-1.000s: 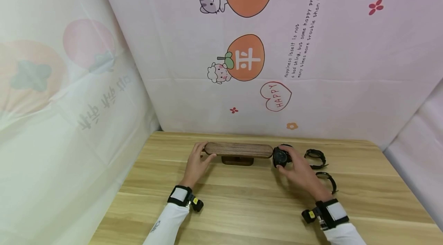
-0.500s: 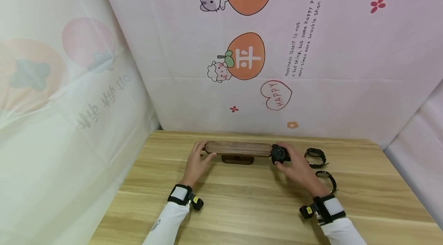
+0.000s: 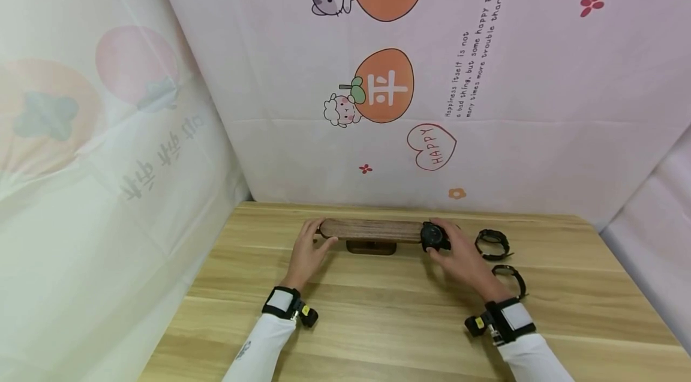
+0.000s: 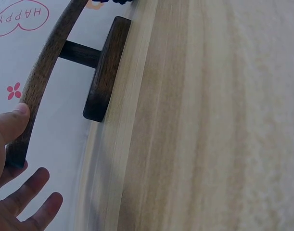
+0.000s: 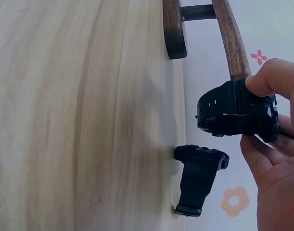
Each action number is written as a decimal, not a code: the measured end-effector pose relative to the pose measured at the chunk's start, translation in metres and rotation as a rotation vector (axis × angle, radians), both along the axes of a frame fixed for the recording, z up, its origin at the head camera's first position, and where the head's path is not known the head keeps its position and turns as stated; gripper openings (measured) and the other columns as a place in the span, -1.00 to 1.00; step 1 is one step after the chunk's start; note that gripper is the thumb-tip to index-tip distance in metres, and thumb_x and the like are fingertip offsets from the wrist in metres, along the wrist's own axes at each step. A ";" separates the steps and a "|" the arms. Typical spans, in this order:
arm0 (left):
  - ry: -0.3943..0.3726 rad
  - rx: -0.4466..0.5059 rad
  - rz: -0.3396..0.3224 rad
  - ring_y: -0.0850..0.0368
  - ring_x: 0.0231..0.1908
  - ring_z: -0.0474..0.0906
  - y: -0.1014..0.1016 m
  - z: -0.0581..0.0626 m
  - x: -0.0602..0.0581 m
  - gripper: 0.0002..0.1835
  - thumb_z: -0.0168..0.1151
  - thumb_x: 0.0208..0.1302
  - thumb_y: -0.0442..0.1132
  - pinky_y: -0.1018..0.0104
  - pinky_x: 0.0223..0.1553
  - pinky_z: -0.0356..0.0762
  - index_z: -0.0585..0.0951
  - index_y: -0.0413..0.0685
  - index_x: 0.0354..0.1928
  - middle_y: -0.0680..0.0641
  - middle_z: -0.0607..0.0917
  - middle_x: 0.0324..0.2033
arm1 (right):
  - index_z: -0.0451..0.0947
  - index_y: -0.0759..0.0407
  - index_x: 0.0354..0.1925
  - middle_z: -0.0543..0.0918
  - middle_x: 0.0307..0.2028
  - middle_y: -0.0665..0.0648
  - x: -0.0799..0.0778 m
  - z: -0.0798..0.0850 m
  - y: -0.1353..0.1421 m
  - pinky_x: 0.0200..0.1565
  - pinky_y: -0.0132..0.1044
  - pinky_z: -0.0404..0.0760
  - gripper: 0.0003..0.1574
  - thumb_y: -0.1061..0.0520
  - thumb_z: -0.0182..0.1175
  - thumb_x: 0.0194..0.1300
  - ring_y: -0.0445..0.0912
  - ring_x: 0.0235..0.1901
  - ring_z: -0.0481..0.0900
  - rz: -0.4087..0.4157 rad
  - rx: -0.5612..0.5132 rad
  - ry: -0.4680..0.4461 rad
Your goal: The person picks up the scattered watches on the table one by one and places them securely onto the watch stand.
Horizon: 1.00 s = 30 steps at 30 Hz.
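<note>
Wooden stand point(image 3: 372, 230) in narrow pinch of left hand point(image 3: 308, 256), likely for steadiness; at opposite end, watch point(image 3: 433, 236) in equally narrow pinch of right hand point(image 3: 465, 261).

Wood-grain tabletop point(image 3: 378, 328) below left hand point(image 3: 306, 256) and right hand point(image 3: 459, 259), white printed cloth point(image 3: 540, 166) upright beyond both, red heart point(image 3: 432, 147) lettered HAPPY in line between them, orange flower point(image 3: 456, 193) just beyond right hand, side cloth point(image 3: 70, 262) left of left hand.
</note>
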<state>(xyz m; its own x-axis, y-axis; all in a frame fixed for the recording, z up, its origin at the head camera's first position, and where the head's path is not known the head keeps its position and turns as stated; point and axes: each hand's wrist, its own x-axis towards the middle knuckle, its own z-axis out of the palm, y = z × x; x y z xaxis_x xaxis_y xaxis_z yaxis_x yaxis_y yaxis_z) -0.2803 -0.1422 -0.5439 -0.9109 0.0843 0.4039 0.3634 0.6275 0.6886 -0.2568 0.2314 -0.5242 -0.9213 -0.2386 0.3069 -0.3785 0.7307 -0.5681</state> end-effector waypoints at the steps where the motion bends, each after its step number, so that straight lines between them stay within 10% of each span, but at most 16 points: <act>1: 0.003 0.000 -0.001 0.05 0.15 0.39 0.000 0.000 0.000 -0.33 0.28 0.24 0.04 0.02 0.03 0.58 0.36 0.04 0.36 -0.02 0.42 0.21 | 0.15 0.06 0.44 0.27 0.35 0.26 0.000 0.000 0.000 0.05 0.25 0.47 -0.11 -0.03 0.28 0.25 0.22 0.26 0.28 0.003 0.002 -0.003; 30: 0.004 -0.011 0.003 0.09 0.15 0.39 -0.001 -0.003 -0.002 -0.33 0.27 0.25 0.08 0.07 0.03 0.58 0.37 0.08 0.36 0.00 0.41 0.23 | 0.24 0.01 0.37 0.33 0.31 0.19 -0.004 -0.002 -0.006 0.10 0.24 0.44 -0.16 -0.03 0.34 0.19 0.17 0.25 0.30 -0.022 -0.021 0.057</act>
